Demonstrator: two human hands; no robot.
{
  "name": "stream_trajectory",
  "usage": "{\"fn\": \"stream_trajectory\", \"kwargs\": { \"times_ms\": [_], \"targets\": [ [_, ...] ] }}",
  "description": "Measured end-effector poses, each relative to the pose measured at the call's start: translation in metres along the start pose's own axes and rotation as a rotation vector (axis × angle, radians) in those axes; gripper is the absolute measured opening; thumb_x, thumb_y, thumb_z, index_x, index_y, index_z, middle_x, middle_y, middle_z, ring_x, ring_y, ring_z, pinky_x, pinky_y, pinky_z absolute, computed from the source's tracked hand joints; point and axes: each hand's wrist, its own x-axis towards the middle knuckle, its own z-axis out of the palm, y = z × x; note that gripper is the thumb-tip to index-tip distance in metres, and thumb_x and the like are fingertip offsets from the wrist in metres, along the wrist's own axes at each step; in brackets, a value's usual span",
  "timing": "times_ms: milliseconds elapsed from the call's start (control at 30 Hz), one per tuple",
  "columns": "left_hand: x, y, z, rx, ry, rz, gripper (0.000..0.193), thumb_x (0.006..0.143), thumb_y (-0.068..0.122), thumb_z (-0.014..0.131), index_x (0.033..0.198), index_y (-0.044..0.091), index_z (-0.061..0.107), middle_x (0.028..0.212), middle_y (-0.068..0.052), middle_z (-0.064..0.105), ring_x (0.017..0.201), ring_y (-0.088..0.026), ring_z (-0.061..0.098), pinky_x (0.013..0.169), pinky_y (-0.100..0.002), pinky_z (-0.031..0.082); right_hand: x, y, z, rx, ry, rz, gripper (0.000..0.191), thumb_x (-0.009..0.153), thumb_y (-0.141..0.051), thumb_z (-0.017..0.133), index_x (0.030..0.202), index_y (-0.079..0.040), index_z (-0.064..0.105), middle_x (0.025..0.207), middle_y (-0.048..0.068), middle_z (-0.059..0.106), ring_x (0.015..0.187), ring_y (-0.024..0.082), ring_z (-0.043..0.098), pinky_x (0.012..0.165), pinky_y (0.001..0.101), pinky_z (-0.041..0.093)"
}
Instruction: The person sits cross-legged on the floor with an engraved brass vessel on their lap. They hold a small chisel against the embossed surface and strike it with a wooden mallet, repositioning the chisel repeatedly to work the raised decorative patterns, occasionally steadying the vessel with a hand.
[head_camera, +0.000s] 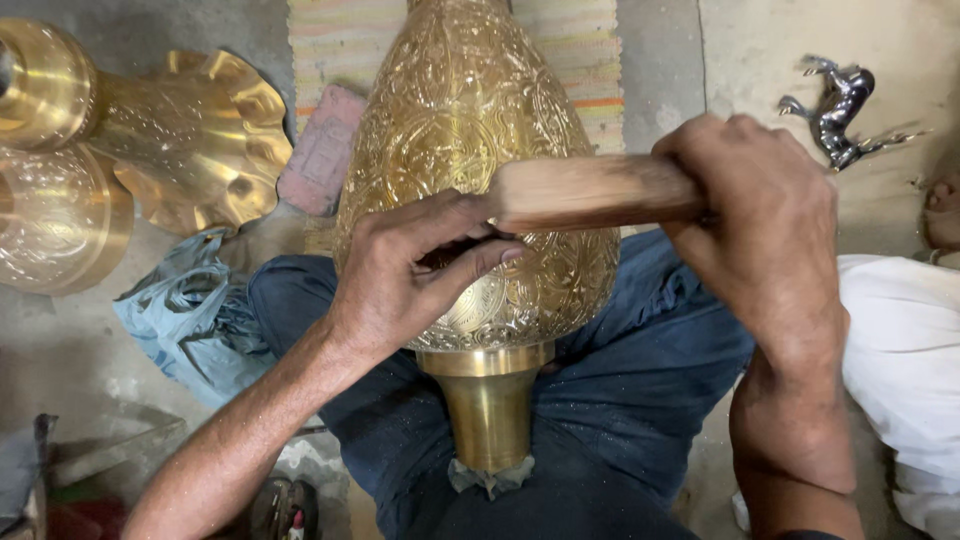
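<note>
The brass vase (470, 130) lay across the person's lap on the blue trousers (640, 380), neck toward the body and its wide end running out of the top of the frame. Nearly all of the visible belly already carried dense raised ornament; the neck (490, 405) was plain and smooth. Judged from that, the patterning looked far along, with work centred low on the belly.

The left hand (410, 280) was pinched shut on a small dark tool (455, 250) pressed against the vase wall. The right hand (760, 220) was clenched round a wooden mallet (590, 190), its head directly above the left fingers.

The tool's tip was hidden under the fingers and the mallet, so the spot being worked could not be seen. The vase's far side and underside were out of view; how much remained there could not be told.

Nearby on the floor: fluted brass pieces (190, 130) at left, a blue cloth (190, 320), a pink block (320, 150), a silver horse figure (840, 105) at right.
</note>
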Motion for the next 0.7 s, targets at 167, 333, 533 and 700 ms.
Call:
{"fn": "stream_trajectory", "kwargs": {
  "times_ms": [167,333,533,700],
  "targets": [
    [0.001,-0.003,0.001,-0.02,-0.004,0.026,0.03,0.095,0.018,0.079,0.121,0.004,0.073,0.11,-0.012,0.078,0.095,-0.019,0.08,0.079,-0.03,0.068,0.006,0.0,0.0,-0.207,-0.063,-0.128,0.027,0.079,0.0,0.085,0.1,-0.002,0.067,0.08,0.011,0.072,0.077,0.024,0.071,0.079,0.0458,0.053],
    [0.0,-0.004,0.001,-0.009,0.0,0.045,0.032,0.095,0.018,0.08,0.122,0.002,0.072,0.112,-0.013,0.077,0.095,-0.02,0.079,0.079,-0.031,0.068,0.003,0.004,0.002,0.386,-0.057,0.126,0.022,0.089,0.0,0.069,0.109,-0.004,0.063,0.089,0.008,0.071,0.084,0.016,0.072,0.072,0.0307,0.057],
    [0.002,0.0,0.0,-0.024,-0.025,-0.005,0.034,0.093,0.016,0.08,0.122,0.002,0.073,0.104,-0.011,0.078,0.086,-0.018,0.078,0.071,-0.031,0.066,0.001,0.0,0.007,0.264,0.009,0.182,0.022,0.091,-0.005,0.082,0.106,-0.004,0.066,0.09,0.008,0.072,0.081,0.021,0.069,0.073,0.0365,0.055],
    [0.003,0.001,-0.003,0.005,-0.008,0.071,0.03,0.095,0.016,0.08,0.12,0.001,0.072,0.106,-0.011,0.077,0.093,-0.019,0.078,0.078,-0.032,0.065,0.002,-0.007,0.005,0.084,-0.009,0.034,0.028,0.078,-0.001,0.082,0.097,-0.002,0.062,0.079,0.011,0.064,0.075,0.029,0.063,0.071,0.0424,0.049]
  ]
}}
